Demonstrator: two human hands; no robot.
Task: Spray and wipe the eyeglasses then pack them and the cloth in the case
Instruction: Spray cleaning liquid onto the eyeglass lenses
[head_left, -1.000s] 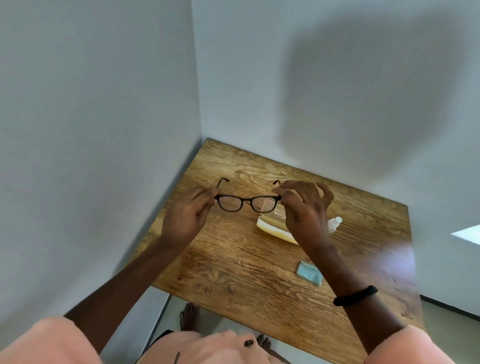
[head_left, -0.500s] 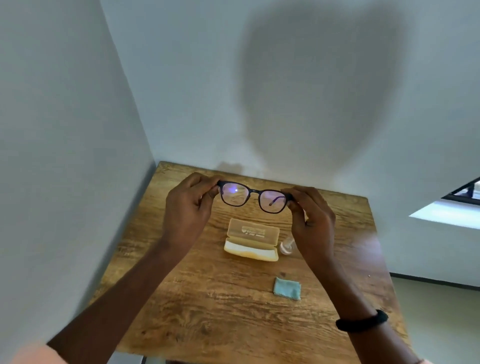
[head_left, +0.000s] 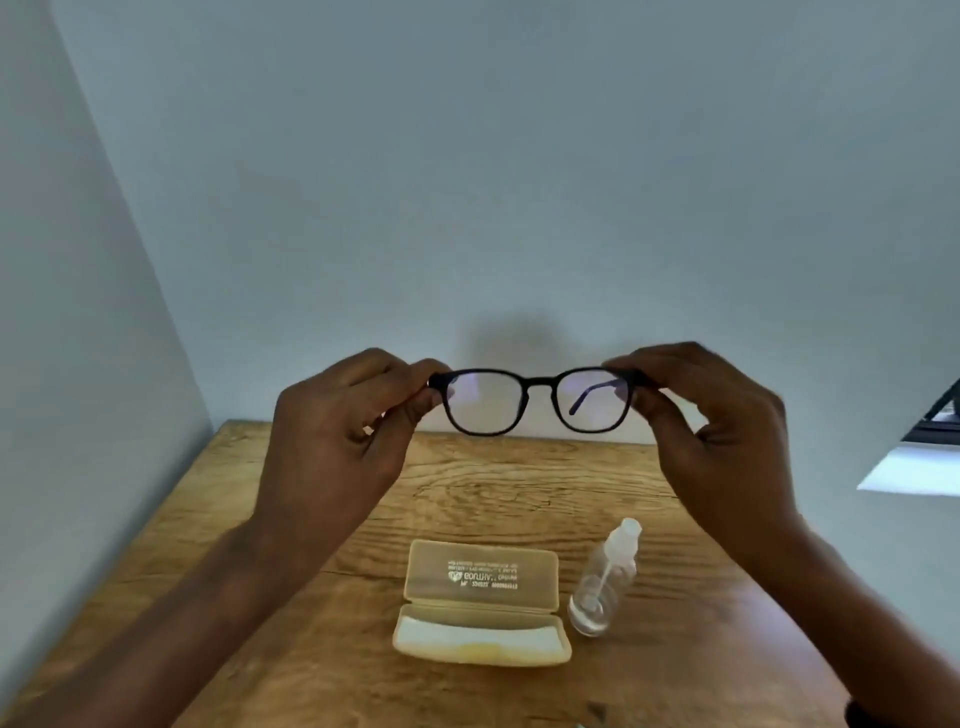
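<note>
Grip: the left hand (head_left: 332, 447) pinches the left end of the glasses (head_left: 540, 400) between thumb and fingers; the right hand (head_left: 722, 436) pinches the right end the same way. Both hands are closed on the frame. The glasses are held level in the air, lenses facing the camera, above the far part of the table (head_left: 260, 597) and in front of the wall (head_left: 493, 182). One temple arm shows through the right-side lens; whether the arms are fully folded cannot be told.

On the table below: the case (head_left: 480, 603) lies open, lid tilted back, tray empty. The bottle (head_left: 605, 582) lies on its side just beside the case, to its right, with a little clear liquid inside. The cloth is not in view.

Status, as a judgement: the pose suits a lens inspection. Whether spraying and wiping are done cannot be told from the lenses. Packing is not yet done: glasses and cloth are both outside the case, and the lid is open.
</note>
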